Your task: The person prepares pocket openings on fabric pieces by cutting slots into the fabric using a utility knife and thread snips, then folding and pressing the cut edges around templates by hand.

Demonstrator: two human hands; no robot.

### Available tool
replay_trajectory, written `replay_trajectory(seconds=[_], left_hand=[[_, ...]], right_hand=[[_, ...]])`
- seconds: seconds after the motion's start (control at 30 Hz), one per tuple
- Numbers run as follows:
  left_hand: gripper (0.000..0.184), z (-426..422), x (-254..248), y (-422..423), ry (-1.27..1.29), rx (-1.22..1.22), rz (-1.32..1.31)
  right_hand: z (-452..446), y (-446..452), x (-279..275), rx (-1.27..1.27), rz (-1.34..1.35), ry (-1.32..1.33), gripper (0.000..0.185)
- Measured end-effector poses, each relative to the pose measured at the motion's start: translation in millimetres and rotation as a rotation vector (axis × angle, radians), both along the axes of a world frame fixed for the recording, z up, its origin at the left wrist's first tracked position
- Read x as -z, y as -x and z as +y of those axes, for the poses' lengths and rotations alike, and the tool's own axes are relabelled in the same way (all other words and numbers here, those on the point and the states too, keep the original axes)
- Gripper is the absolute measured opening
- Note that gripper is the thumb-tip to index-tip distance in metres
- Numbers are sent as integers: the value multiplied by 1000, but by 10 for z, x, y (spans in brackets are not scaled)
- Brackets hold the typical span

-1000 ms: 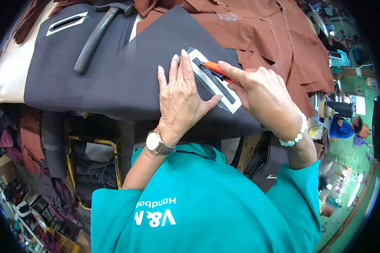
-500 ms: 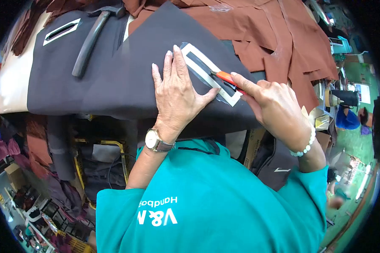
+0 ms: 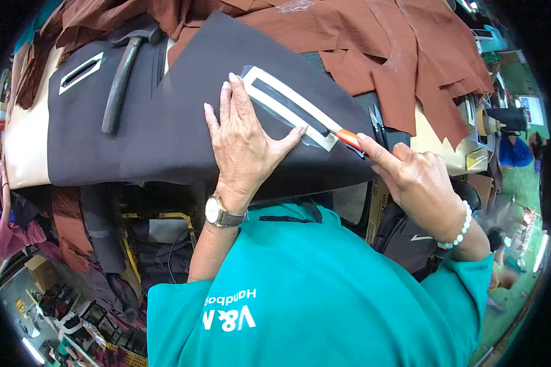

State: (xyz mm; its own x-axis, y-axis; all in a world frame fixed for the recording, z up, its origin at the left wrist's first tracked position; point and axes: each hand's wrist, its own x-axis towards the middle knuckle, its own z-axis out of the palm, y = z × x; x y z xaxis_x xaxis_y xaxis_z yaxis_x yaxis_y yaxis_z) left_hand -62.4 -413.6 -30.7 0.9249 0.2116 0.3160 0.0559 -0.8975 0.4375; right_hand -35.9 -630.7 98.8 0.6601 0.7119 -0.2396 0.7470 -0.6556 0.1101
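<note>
A dark brown sheet of material (image 3: 177, 110) lies over the worktop. On it is a long white rectangular border (image 3: 278, 109) around a narrow slot-shaped middle. My left hand (image 3: 242, 131) lies flat and open on the sheet, its thumb and fingertips at the border's near edge. In my right hand (image 3: 416, 174) is an orange-handled cutter knife (image 3: 349, 137), gripped with the index finger stretched along it. The knife's tip meets the lower right end of the slot, beyond my left thumb.
A hammer (image 3: 121, 88) rests on the sheet to the left, next to a smaller white-bordered slot (image 3: 81, 73). Reddish-brown pieces (image 3: 349, 33) are heaped along the back. A slim metal-bladed tool (image 3: 376, 119), perhaps scissors, lies right of the border.
The knife and my right hand have moved down along the slot, from partway along it to its lower right end. My left hand stays pressed on the sheet. The view has shifted slightly.
</note>
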Motion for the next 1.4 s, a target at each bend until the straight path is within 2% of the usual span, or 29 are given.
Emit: replay_trajectory(seconds=[0.07, 0.17, 0.2, 0.27, 0.3, 0.37, 0.43, 0.53, 0.57, 0.73, 0.83, 0.9, 0.93, 0.97, 1.0, 1.1, 1.13, 1.23, 1.27, 1.4], left_hand=[[108, -13, -31, -1, 19, 6, 26], [108, 119, -25, 25, 224, 70, -237], [103, 221, -42, 61, 225, 39, -246], [93, 445, -160, 161, 40, -197, -120], [88, 597, -118, 207, -14, -311, -76], [80, 860, -1, 318, -115, -424, 60], [67, 953, 111, 360, -110, -417, 208], [41, 840, 53, 323, -15, -373, 39], [36, 789, -5, 323, 99, -391, 73], [20, 900, -17, 228, -14, -329, -316], [20, 871, -252, 135, 325, -369, -232], [32, 958, -248, 60, 557, -264, -177], [36, 977, -316, 51, 582, -254, 48], [40, 1004, -373, 47, 603, -238, 274], [46, 1092, -340, 26, 529, -184, 408], [44, 1109, -336, 33, 568, 27, 529], [41, 1014, -438, 41, 677, 32, 456], [35, 967, -347, 4, 937, 34, 158], [33, 869, -371, 73, 1199, -67, 123], [33, 832, -80, -28, 1533, -186, 134]], right_hand=[[-45, 35, 23, 25, 0, 1, 52], [-131, -12, 86, 37, 63, -137, 48], [-253, -175, 226, -1, 172, -363, 46], [-263, -369, 30, 333, 556, -450, 35], [-183, -420, -85, 696, 722, -547, 27], [-324, -630, 141, 809, 733, -783, 26], [-280, -809, 500, 619, 512, -885, 26], [-60, -929, 879, 429, 217, -929, 23], [3, -942, 950, 393, 127, -903, 23], [103, -906, 1036, 253, -367, -864, 17], [-25, -650, 891, 382, -410, -830, 26], [-44, -289, 682, 693, -154, -619, 34], [-105, -173, 716, 744, -97, -575, 38], [-181, -97, 814, 673, -77, -640, 35], [-203, -69, 854, 715, -40, -702, 34], [-269, -17, 895, 815, 115, -926, 29], [-280, -43, 894, 832, 172, -1013, 27], [-365, -65, 832, 760, 267, -1039, 17], [-333, -77, 814, 745, 291, -1171, 9], [162, -143, 577, 601, 563, -1370, 20]])
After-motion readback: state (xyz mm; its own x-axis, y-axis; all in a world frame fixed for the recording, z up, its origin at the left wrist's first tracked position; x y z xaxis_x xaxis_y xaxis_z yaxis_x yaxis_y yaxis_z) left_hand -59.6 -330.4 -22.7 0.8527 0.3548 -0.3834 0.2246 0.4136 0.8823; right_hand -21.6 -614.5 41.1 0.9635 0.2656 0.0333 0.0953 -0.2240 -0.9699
